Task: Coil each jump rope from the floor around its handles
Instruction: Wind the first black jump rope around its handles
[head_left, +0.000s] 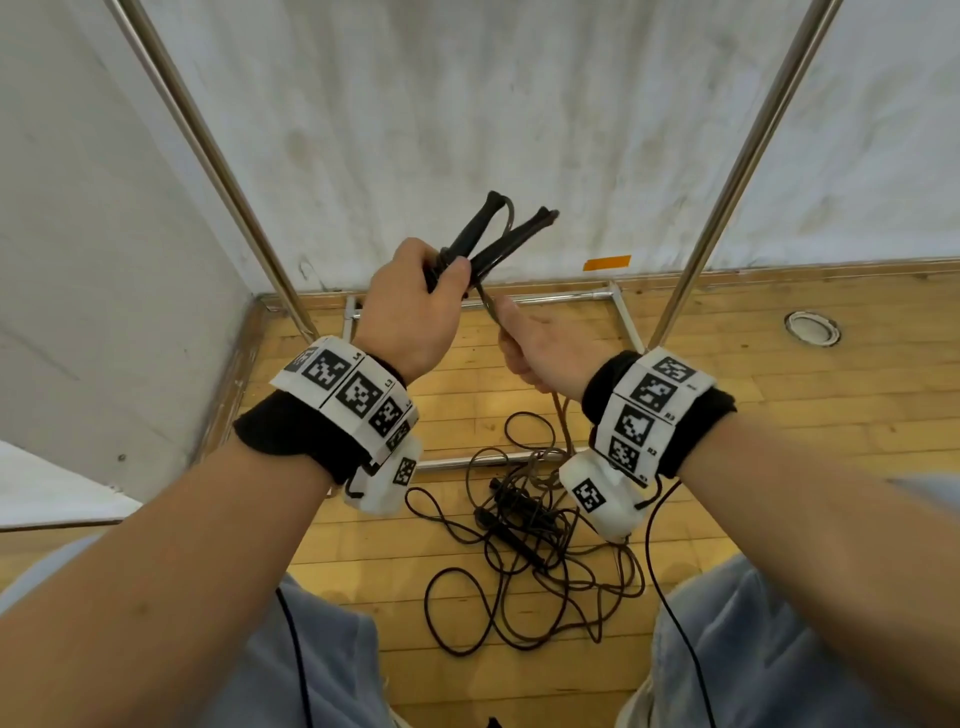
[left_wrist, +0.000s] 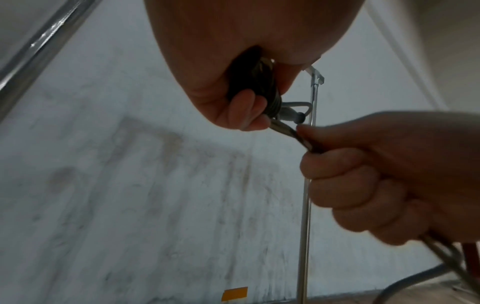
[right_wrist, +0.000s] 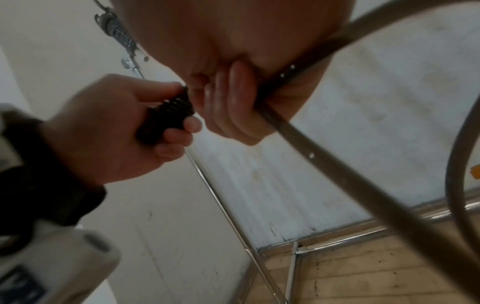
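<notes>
Rope (head_left: 524, 566) of a second jump rope lies tangled on the floor (head_left: 753, 415) at 6 o'clock. Above it, right hand (head_left: 530, 348) fingers grasp the cord (head_left: 488, 304). At 11 o'clock, left hand (head_left: 410, 312) fingers clench both black handles (head_left: 498, 234).

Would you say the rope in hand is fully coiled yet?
No: rope trails from the right hand to the floor.
</notes>
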